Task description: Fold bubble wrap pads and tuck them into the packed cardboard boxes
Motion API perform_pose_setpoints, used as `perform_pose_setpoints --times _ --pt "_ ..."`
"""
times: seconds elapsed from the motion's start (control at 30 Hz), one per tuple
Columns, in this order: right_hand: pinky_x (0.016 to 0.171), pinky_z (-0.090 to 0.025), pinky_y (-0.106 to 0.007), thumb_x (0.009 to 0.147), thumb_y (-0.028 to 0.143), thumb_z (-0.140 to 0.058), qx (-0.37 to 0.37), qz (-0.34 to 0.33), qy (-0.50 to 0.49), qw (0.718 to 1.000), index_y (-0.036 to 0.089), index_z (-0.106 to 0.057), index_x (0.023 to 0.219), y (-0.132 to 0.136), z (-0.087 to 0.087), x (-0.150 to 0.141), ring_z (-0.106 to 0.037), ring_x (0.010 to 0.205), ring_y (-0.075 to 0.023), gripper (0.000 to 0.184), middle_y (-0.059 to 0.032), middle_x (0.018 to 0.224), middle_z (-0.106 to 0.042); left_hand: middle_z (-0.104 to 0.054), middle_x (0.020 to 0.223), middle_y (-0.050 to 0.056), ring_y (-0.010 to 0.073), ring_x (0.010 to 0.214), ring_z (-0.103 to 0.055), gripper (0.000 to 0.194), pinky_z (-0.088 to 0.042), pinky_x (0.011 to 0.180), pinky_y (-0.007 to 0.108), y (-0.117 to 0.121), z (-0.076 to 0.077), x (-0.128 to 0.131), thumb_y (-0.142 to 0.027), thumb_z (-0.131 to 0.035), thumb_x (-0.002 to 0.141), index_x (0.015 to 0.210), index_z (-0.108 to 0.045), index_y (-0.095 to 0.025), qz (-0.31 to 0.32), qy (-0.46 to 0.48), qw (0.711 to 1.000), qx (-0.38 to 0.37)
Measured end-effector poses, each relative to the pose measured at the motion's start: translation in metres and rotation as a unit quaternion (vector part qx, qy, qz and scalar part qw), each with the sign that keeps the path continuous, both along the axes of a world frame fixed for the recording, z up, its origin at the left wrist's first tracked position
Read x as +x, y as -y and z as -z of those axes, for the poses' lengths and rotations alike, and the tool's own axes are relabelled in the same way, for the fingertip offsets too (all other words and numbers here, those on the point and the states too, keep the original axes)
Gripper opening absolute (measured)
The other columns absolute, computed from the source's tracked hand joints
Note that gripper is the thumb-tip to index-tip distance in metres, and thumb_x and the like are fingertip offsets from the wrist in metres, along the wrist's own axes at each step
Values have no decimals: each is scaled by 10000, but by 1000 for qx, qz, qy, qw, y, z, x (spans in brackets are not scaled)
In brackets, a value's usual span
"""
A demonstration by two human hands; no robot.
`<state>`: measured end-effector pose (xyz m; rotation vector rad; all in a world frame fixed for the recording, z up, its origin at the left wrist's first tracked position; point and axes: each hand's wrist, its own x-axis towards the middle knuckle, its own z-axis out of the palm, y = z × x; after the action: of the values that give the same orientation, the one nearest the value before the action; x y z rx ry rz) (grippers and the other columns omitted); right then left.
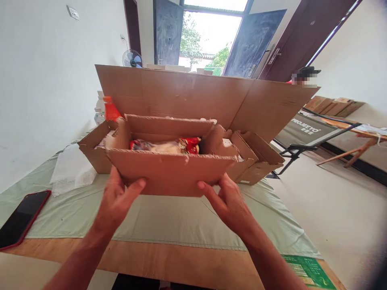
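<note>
An open-topped cardboard box (172, 173) is held up in front of me between both hands. My left hand (116, 199) grips its lower left end, the thumb pressed on the near wall and the fingers mostly hidden behind. At the lower right end, my right hand (225, 201) grips it the same way, thumb on the front. Inside the box lies a plastic food packet (166, 147), red at its ends and pale in the middle; its lower part is hidden by the near wall.
Other open boxes stand behind, one at the left (98, 157) and more at the right (256, 165). A tall cardboard panel (193, 90) rises behind them. An orange bottle (110, 108), white foam sheets (72, 169) and a phone (24, 219) are on the left of the green cloth (169, 221).
</note>
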<state>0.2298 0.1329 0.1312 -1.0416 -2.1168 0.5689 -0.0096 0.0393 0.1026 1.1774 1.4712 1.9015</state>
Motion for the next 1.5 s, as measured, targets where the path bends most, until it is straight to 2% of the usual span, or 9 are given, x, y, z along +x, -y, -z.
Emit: perform_pose_setpoints --times 0.23,0.43,0.63,0.77,0.87,1.03,1.23,1.4,1.5 --pt "474 -478 -349 969 507 -533 -44 91 13 995 212 -584 968 37 115 44 -569 516 -201 299 -74 817 -689 -630 1364 130 307 1302 -567 648 -489 1072 414 -10 88 26 -385 -686 828 1403 -479 -171 105 62 984 -132" --pt "834 -603 -478 984 445 -523 -38 149 4 988 218 -508 1354 84 183 63 -673 1115 -362 434 -168 1269 -657 -641 1354 128 335 1305 -556 601 -449 1110 468 -28 107 16 -293 -654 749 1330 -569 -164 126 56 977 -160" --pt "830 -622 -418 952 425 -591 -183 106 -95 973 260 -461 1456 44 178 99 -711 1049 -303 546 -163 1413 -594 -410 1592 141 355 1482 -370 719 -330 1206 568 -14 133 31 -411 -607 898 1540 -331 -243 65 28 983 -170" --pt "799 -619 -446 859 492 -684 -266 36 -127 955 255 -604 1318 13 163 91 -718 928 -317 523 -128 1188 -712 -172 1697 113 370 1543 -239 758 -323 1199 638 21 161 76 -403 -504 973 1610 -99 -334 67 -3 979 -191" --pt "795 -611 -451 819 579 -701 -276 28 -153 949 252 -679 1187 6 159 82 -710 932 -343 493 -106 1024 -746 -57 1723 63 367 1575 -107 830 -248 1239 630 31 170 111 -301 -511 925 1623 -64 -339 102 -53 979 -171" --pt "919 -585 -441 808 667 -700 -284 24 -175 942 234 -673 1187 0 165 82 -691 1084 -342 577 -144 1181 -726 -17 1725 80 356 1579 -88 1065 -204 1273 560 12 167 141 -144 -619 718 1633 -87 -255 151 -122 962 -191" --pt "1039 -535 -451 840 607 -712 -314 39 -233 920 247 -588 1320 11 198 75 -610 1276 -327 613 -158 1401 -622 -118 1708 147 346 1568 -166 1009 -266 1246 579 -5 176 135 -158 -643 742 1613 -138 -210 143 -149 959 -194" --pt "1090 -500 -478 886 517 -686 -280 64 -202 936 239 -497 1450 29 236 65 -578 1324 -314 657 -166 1450 -579 -278 1662 163 322 1539 -273 754 -301 1234 551 -10 184 108 -265 -563 919 1589 -221 -210 97 -135 974 -156" --pt "1051 -534 -465 928 474 -641 -257 33 -195 946 259 -450 1496 23 239 56 -588 1316 -304 636 -165 1498 -534 -396 1603 162 297 1498 -363 642 -342 1214 506 -20 178 87 -326 -521 963 1554 -310 -193 103 -127 973 -162"
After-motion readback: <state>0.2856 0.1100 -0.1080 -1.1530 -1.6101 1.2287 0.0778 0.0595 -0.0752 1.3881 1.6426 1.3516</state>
